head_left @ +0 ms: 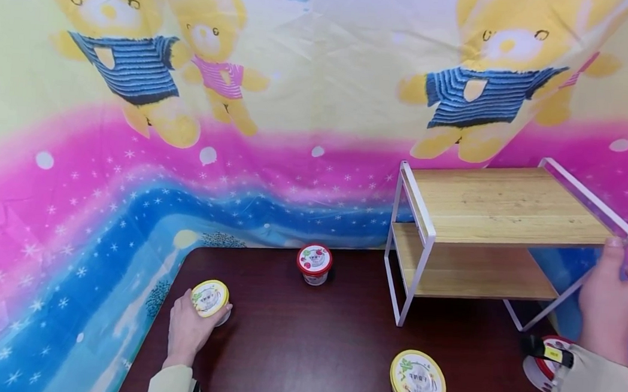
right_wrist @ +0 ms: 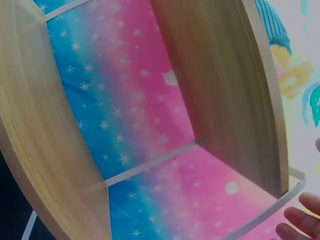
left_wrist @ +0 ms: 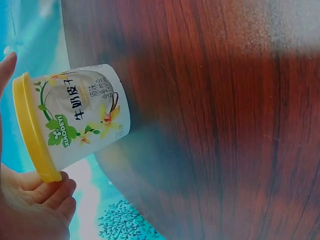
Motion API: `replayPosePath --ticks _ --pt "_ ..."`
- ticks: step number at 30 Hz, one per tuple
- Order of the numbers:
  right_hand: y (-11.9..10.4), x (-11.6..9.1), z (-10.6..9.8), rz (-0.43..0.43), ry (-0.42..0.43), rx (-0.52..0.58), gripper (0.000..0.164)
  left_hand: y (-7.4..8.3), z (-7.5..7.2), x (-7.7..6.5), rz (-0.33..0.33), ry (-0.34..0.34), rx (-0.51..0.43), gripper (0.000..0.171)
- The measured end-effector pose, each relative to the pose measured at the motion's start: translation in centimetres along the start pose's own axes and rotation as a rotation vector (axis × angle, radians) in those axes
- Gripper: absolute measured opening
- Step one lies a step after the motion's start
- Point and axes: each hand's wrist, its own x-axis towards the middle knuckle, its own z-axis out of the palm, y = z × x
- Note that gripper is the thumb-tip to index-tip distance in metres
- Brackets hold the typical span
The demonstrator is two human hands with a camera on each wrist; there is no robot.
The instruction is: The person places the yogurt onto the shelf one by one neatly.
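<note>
My left hand [head_left: 190, 331] grips a paper cup with a yellow lid [head_left: 209, 298] near the table's left edge. In the left wrist view the cup [left_wrist: 85, 115] shows white sides printed with flowers and green leaves, and the fingers and thumb reach round its lid. At the right, my right hand [head_left: 617, 293] is by the front right corner of a two-tier wooden shelf [head_left: 513, 205] with a white metal frame. Its fingers [right_wrist: 302, 220] are loosely bent beside the frame in the right wrist view, with nothing held.
A red-lidded cup [head_left: 315, 263] stands toward the back of the dark brown table [head_left: 305, 339]. Another yellow-lidded cup [head_left: 418, 382] is at the front. One more red-lidded cup [head_left: 537, 373] is partly hidden by the right sleeve. A bear-print cloth [head_left: 320, 100] hangs behind.
</note>
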Motion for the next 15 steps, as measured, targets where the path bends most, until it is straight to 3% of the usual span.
replayPosePath --ticks 6,15 --pt "0.4 0.7 0.4 0.064 0.005 0.057 0.039 0.0 0.3 0.2 0.003 0.005 0.016 0.117" --pt "2.6 1.6 1.2 -0.059 0.08 0.055 0.019 0.0 0.4 0.2 -0.017 -0.006 0.018 0.118"
